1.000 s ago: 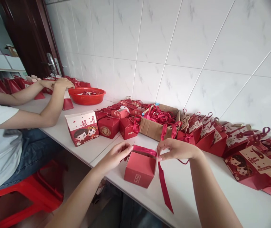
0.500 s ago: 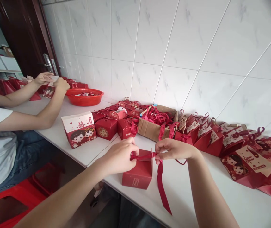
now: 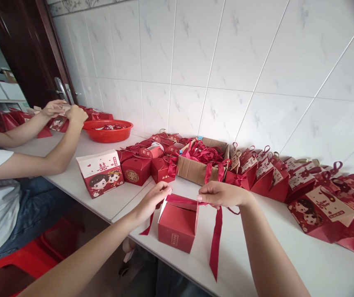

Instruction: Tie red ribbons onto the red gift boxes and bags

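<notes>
A small red paper box (image 3: 177, 225) stands near the front edge of the white table (image 3: 288, 255). A dark red ribbon (image 3: 216, 243) runs across its open top and hangs down on both sides. My left hand (image 3: 152, 199) pinches the ribbon at the box's left top corner. My right hand (image 3: 220, 194) pinches it at the right top corner. Both hands are closed on the ribbon.
A cardboard box of red ribbons (image 3: 202, 161) sits behind, with small red boxes (image 3: 139, 167) to its left and a row of red gift bags (image 3: 300, 185) to its right. At left a seated person's hands (image 3: 63, 111) hold a bag near a red basin (image 3: 108, 130).
The ribbon has been drawn through across the box top, so its left end now hangs down beside the box. My hands have spread slightly apart. The other person's hands stay raised with a bag.
</notes>
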`<action>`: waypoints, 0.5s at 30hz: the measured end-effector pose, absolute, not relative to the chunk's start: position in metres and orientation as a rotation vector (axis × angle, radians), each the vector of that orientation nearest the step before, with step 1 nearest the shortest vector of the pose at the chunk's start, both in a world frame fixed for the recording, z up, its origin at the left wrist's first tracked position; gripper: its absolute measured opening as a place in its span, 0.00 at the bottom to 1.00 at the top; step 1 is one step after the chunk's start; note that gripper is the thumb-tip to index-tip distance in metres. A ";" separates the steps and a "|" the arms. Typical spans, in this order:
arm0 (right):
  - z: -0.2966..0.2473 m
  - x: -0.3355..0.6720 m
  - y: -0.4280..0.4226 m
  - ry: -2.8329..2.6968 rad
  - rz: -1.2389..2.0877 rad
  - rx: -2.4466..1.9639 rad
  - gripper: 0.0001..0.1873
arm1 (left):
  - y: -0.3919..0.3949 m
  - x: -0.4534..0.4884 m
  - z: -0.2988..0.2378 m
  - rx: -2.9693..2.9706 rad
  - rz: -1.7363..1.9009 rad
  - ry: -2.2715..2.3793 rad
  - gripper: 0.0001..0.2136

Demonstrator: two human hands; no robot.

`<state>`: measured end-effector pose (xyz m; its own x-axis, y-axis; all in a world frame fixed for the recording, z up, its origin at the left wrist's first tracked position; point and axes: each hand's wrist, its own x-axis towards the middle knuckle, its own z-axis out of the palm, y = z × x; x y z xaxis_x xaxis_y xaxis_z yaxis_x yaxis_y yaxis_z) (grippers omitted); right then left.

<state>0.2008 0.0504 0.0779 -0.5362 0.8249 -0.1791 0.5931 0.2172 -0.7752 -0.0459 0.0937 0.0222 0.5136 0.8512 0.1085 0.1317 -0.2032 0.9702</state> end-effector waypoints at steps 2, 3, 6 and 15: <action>0.077 0.202 0.052 -2.232 1.239 -1.336 0.27 | 0.096 -0.050 0.022 1.653 0.814 0.859 0.18; 0.077 0.202 0.052 -2.237 1.250 -1.329 0.26 | 0.097 -0.052 0.022 1.649 0.811 0.862 0.18; 0.076 0.203 0.054 -2.235 1.266 -1.330 0.26 | 0.098 -0.055 0.022 1.668 0.761 0.846 0.17; 0.075 0.212 0.055 -2.207 1.332 -1.460 0.25 | 0.102 -0.065 0.009 1.717 0.665 0.894 0.22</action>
